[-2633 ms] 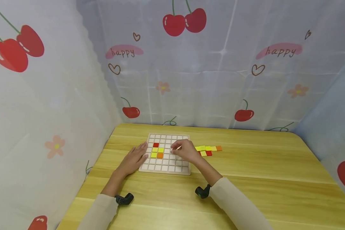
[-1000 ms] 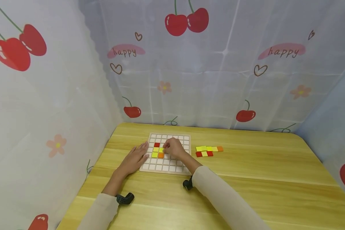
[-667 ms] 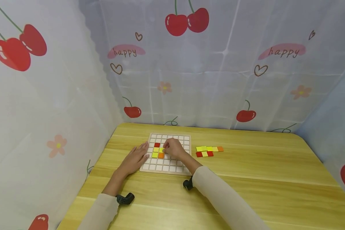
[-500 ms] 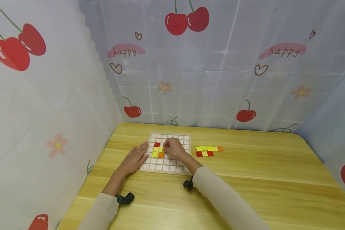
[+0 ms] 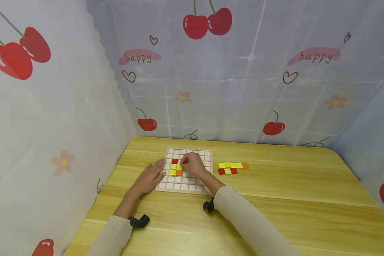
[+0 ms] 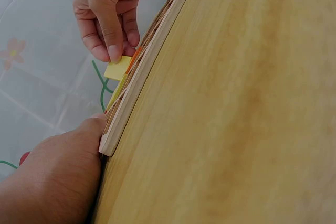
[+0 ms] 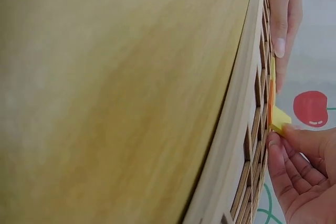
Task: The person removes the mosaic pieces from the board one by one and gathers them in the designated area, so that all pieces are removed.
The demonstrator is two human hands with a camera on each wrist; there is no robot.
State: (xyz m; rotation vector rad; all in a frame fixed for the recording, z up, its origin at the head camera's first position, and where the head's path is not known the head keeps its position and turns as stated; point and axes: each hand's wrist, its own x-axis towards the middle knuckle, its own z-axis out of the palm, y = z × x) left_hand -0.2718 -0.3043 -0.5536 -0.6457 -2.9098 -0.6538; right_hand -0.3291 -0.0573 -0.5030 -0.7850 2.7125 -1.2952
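A wooden grid board (image 5: 177, 186) lies on the table with a few coloured square tiles in its cells: a red tile (image 5: 174, 161), a pale yellow tile (image 5: 173, 166), a yellow tile (image 5: 172, 172) and an orange tile (image 5: 179, 173). My right hand (image 5: 193, 164) is over the board's middle. Between its thumb and fingertips it pinches another yellow tile (image 6: 118, 67), tilted up beside the orange one in both wrist views. My left hand (image 5: 149, 177) rests with straight fingers along the board's left edge.
Loose tiles in yellow, orange and red (image 5: 233, 165) lie in two short rows on the wooden table (image 5: 275, 213), right of the board. A cherry-print curtain (image 5: 224, 89) stands behind the table and along its sides. Each wrist wears a black camera.
Since the oldest frame, my right hand has moved left across the board to the coloured tiles. Over the last second it has barely shifted. My left hand has stayed in place.
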